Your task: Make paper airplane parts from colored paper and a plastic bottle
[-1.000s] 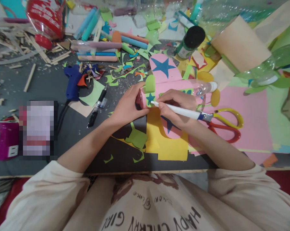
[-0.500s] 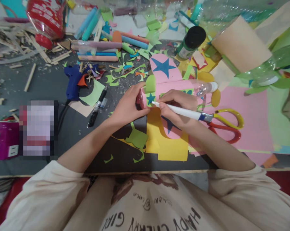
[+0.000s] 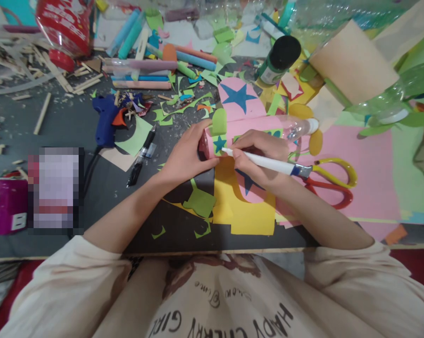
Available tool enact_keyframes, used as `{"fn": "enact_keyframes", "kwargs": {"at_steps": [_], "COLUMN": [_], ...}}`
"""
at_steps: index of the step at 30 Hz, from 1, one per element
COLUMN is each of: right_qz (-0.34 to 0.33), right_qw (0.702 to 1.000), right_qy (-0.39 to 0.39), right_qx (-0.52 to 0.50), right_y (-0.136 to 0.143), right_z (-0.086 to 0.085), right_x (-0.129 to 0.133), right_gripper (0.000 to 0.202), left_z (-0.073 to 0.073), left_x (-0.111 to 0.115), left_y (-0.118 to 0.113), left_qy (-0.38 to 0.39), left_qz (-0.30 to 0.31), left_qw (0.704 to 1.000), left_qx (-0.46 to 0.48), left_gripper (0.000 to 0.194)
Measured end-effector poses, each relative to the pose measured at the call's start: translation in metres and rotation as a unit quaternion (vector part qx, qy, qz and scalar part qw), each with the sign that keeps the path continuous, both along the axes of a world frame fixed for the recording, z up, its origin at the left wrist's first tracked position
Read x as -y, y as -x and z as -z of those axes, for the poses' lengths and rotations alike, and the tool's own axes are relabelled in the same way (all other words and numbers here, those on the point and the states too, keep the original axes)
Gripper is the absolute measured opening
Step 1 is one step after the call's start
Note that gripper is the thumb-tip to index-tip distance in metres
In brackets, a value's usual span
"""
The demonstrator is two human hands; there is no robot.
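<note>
A plastic bottle (image 3: 256, 123) wrapped in pink paper lies on its side, its clear neck and white cap pointing right. Paper fins with blue stars (image 3: 239, 96) stick out from it above and below. My left hand (image 3: 188, 150) is closed around its base end at the left. On the green band near that end is a small blue star (image 3: 219, 143). My right hand (image 3: 256, 152) grips a white marker (image 3: 271, 163) with a blue part at its rear. The marker's tip is at the star's lower right edge; whether it touches is too fine to tell.
Scissors (image 3: 350, 176) with yellow and red handles lie right of my right hand. A blue glue gun (image 3: 104, 119), a black pen (image 3: 141, 157) and a blurred-out phone (image 3: 57, 190) lie left. Behind are markers (image 3: 144, 84), a black-capped bottle (image 3: 280, 58) and paper scraps (image 3: 183, 105).
Both hands, the bottle and the marker hold nearly the same position. The view has shifted very slightly.
</note>
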State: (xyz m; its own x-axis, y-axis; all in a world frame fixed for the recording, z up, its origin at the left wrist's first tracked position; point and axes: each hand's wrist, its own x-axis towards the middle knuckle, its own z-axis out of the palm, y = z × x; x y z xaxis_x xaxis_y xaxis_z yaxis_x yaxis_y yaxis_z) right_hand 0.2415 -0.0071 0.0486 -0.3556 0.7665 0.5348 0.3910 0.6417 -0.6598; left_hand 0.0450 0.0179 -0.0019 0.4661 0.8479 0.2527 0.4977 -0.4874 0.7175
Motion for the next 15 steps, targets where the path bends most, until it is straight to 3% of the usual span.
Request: {"fn": "enact_keyframes", "kwargs": {"at_steps": [4, 10, 15], "right_qz": [-0.028, 0.025, 0.001], "right_qw": [0.999, 0.999, 1.0], "right_qy": [0.002, -0.013, -0.008], "right_qx": [0.016, -0.023, -0.008], "right_y": [-0.0001, -0.0037, -0.0029], "right_z": [-0.0016, -0.0009, -0.001], "right_x": [-0.0002, -0.0028, -0.0032], "right_gripper": [0.011, 0.015, 0.013], "left_z": [0.0, -0.0042, -0.0039], "left_x": [0.0002, 0.0016, 0.0019], "left_y": [-0.0002, -0.0015, -0.0009], "left_qy": [-0.002, 0.016, 0.015], "left_qz": [-0.005, -0.012, -0.013], "left_qw": [1.0, 1.0, 1.0], "left_qx": [-0.003, 0.0, -0.003], "left_gripper": [0.067, 0.066, 0.065]}}
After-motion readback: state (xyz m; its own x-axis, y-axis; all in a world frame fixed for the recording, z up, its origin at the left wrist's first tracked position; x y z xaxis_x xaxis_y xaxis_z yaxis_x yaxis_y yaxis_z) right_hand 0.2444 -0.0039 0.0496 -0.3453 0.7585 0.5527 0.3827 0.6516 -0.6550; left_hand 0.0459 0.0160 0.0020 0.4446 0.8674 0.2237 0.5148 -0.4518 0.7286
